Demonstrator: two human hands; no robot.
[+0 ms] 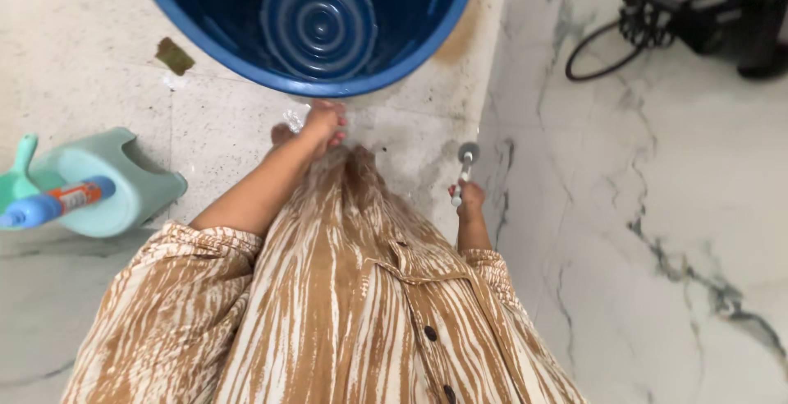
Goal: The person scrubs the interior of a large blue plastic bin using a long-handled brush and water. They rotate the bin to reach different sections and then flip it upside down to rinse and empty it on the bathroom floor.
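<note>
— Where are the two hands?

— The left hand (322, 121) reaches down and forward to just below the rim of a big blue bucket (246, 39), which stands on the pale speckled floor (98, 51). Its fingers are curled together near the floor at the foot of the bucket; whether they grip anything, I cannot tell. Something small, clear and wet-looking (295, 117) lies right beside that hand.

— And the right hand?

— The right hand (469, 199) is lower and to the side, closed around the white handle of a small brush (466, 162). The brush's round grey head points up and away from the person, over the dark joint where the speckled floor meets the white veined marble (657, 231).

— What is in the bucket?

— Its inside is dark blue, with raised rings at the bottom; it may hold water, but I can't be sure.

— What else lies around?

— At the left, a mint-green stool (115, 182) with a blue bottle with an orange band (57, 203) in front of it. A small brownish scrap (175, 56) lies on the floor near the bucket. At the top right, a black appliance with a coiled cord (698, 10) sits on the marble. The person's brown-and-white streaked dress (345, 305) fills the lower middle.
</note>
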